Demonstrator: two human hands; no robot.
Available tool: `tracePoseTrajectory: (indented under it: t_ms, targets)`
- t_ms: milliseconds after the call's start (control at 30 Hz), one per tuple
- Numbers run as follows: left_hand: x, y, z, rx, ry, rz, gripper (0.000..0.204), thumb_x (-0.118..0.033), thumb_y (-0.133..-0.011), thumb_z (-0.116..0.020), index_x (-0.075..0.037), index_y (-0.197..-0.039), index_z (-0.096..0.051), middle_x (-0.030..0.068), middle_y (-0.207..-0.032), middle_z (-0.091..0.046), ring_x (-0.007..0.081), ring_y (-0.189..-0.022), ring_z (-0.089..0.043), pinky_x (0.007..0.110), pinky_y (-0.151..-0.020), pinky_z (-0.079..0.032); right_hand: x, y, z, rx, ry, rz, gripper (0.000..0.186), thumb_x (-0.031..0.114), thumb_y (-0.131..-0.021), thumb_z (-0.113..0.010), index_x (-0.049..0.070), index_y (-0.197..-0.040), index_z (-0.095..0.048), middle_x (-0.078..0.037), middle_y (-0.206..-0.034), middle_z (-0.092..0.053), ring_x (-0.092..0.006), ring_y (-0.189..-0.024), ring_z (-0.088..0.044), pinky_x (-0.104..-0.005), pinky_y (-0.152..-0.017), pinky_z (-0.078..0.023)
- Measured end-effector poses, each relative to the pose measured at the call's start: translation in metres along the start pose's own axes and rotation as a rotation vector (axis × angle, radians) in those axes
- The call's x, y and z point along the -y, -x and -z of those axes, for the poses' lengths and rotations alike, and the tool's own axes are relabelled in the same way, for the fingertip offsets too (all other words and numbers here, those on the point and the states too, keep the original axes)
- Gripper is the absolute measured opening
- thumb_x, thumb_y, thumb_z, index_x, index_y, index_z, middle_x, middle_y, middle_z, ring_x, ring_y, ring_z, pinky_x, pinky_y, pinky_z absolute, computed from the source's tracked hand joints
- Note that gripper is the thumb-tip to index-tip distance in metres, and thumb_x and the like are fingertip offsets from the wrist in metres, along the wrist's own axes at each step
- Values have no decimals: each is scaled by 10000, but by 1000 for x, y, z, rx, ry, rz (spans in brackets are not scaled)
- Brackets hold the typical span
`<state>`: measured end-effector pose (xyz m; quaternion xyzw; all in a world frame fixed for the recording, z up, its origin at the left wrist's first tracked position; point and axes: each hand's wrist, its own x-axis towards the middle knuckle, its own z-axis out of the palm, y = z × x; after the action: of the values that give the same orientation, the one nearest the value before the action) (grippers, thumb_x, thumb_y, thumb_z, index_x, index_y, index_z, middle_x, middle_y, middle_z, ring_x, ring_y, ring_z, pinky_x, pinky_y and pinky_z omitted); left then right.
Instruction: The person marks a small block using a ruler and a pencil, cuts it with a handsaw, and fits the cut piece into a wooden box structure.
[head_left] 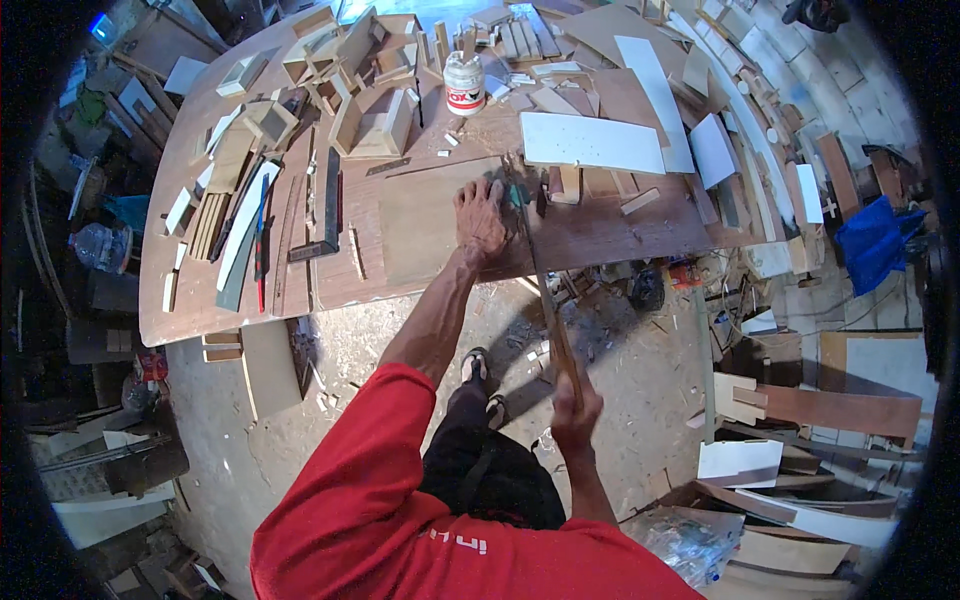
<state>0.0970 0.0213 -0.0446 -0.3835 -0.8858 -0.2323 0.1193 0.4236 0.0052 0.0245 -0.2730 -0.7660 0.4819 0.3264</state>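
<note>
My left hand (482,222) lies on a thin brown board (425,225) at the table's near edge, fingers apart and slightly bent, holding it down. In my right hand (577,412), below the table edge, is a handsaw (541,270) gripped by its wooden handle. The saw's long narrow blade runs up and away along the board's right side, close to my left fingers. Whether its teeth are in the board, I cannot tell. A small green thing (516,194) shows beside the blade's far part.
A white glue tub (464,84) stands at the back among wood offcuts. A white panel (590,143) lies to the right. On the left are a metal square (318,247), pencils and wood strips. Wood scraps (750,400) are piled at the right; shavings litter the floor.
</note>
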Motion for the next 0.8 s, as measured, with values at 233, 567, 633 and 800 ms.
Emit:
tracePoseTrajectory:
  t_ms: [233,567,633,800]
  targets:
    - [-15,6,0,43,94,-6,545,-184,-698,-605,-46,-1218,-523,166,-1222,-471,350,-1135,-430,472,-985,-308,-10,-9,8,89,45,-146,445,286,-976,-462,-74,-1220,-557,-99,-645,-550,-119,-525,-454,-313,-477,-401]
    - [-20,8,0,-34,93,-65,565,-207,-683,-627,-45,-1214,-523,170,-1231,-473,348,-1149,-431,474,-1012,-299,-4,-41,-9,63,6,-191,321,254,-967,-462,-6,-824,-583,-23,-626,-472,-122,-556,-456,-299,-501,-370]
    - [-10,8,3,31,47,-6,566,-195,-676,-629,-41,-1209,-518,166,-1215,-474,350,-1144,-429,478,-1009,-300,-5,0,5,85,47,-71,320,253,-965,-468,-18,-843,-586,-30,-623,-472,-124,-555,-448,-296,-506,-373]
    - [-21,0,3,49,49,-31,551,-173,-679,-618,-47,-1206,-521,158,-1182,-476,348,-1125,-434,477,-998,-310,-9,-14,6,-19,-3,-56,371,262,-979,-467,-79,-1067,-585,-78,-553,-461,-161,-500,-453,-367,-451,-342]
